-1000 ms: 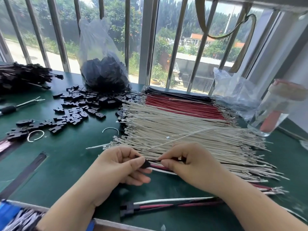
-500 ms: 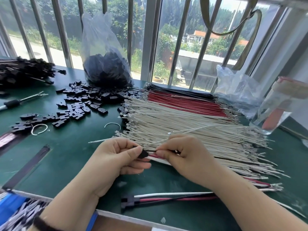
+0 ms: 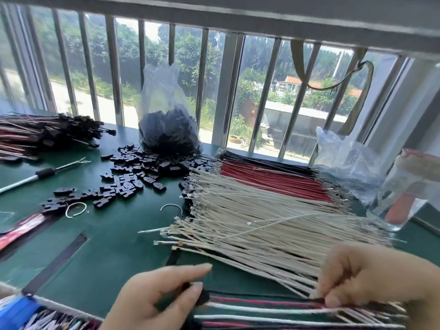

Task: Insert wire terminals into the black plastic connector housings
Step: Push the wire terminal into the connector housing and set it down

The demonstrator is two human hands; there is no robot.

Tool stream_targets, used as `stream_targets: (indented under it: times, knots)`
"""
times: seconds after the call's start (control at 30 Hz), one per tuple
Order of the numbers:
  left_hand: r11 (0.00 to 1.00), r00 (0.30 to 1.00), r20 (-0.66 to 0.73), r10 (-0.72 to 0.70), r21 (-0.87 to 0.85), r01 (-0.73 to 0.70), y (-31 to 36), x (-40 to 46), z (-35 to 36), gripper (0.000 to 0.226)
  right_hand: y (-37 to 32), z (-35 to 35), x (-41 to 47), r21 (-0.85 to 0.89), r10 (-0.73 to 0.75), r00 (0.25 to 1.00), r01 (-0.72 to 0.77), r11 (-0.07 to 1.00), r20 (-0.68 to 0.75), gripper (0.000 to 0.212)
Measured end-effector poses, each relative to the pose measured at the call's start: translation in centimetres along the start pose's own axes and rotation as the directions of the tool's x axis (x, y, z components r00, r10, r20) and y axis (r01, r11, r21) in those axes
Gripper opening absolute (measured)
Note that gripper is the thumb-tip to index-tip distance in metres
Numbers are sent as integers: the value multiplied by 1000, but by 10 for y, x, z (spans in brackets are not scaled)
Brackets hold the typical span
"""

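A dark green worktop runs beneath a barred window, and most of it beyond the right hand is covered by a broad sheet of white wires laid side by side, with rows of red wires farther out. Beyond the left hand stands a clear bag of black parts, and nearer that hand lies a loose scatter of black connector housings. Farther off on the left-hand side rests a pile of finished harnesses. Closest in, the left hand pinches one small black housing between thumb and forefinger, while the right hand's fingers are curled and pinching the far end of the black, red and white leads running from that housing. The frame is blurred, so whether every terminal is fully seated cannot be told. The risk from here is that pulling on the leads draws a half-latched terminal back out, or that the right hand's fingers snag neighbouring white wires and drag the neat sheet out of order.
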State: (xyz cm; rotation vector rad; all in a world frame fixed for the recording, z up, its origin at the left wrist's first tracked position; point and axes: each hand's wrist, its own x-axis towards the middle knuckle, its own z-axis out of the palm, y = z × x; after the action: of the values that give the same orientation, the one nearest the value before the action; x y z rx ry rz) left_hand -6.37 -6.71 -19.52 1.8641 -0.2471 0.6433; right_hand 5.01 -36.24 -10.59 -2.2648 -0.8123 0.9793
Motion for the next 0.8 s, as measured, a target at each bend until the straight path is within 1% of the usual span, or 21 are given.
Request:
stream_targets:
  times: [0.03,0.07,0.1,0.13,0.2,0.23,0.3,0.37,0.43,0.5,0.57,0.67,0.73,0.8]
  knots:
    - [964,991,68,113,235,-126,-2,-1,-3,25,0,1,3,-60,18,1000,-18,998,-5,22]
    - [912,977,160,144,361,-193,-4,0,-6,29,-1,2,6,-108,27,1000,-28,994,-10,21]
    - [876,965,225,133,429,-221,-8,-1,-7,27,-2,4,8,-142,26,1000,-28,990,-15,20]
    - [864,960,256,110,452,-220,-9,-3,-7,23,-4,6,11,-160,12,1000,-16,987,-24,21]
    - [921,970,243,28,372,-120,-4,-5,-8,20,-7,10,15,-164,-41,999,35,986,-32,24]
    - [931,976,217,11,354,-89,-2,-6,-8,21,-9,13,16,-165,-67,997,61,984,-30,26]
    - [893,971,239,-6,439,-103,1,-7,-4,25,-12,18,20,-188,-99,994,90,978,-38,31]
    - [822,964,264,-20,553,-134,1,-7,1,30,-13,22,26,-261,-93,991,63,963,-101,32]
    - [804,973,229,-4,579,-133,0,-6,3,31,-13,28,33,-356,-85,974,6,934,-208,34]
    - [815,985,162,-53,577,-51,-5,-4,5,32,-13,36,42,-440,-136,949,-3,898,-284,37]
    - [821,988,102,-117,569,39,-12,-1,7,34,-17,47,50,-459,-206,934,52,887,-292,46]
    - [775,991,42,-125,627,71,-15,1,12,30,-24,61,57,-466,-288,917,134,875,-277,62]
    - [735,990,39,-138,674,76,-16,2,13,33,-26,71,59,-574,-347,888,121,810,-303,66]
    - [724,989,52,-141,687,67,-19,1,13,36,-24,84,62,-740,-436,838,58,671,-330,64]
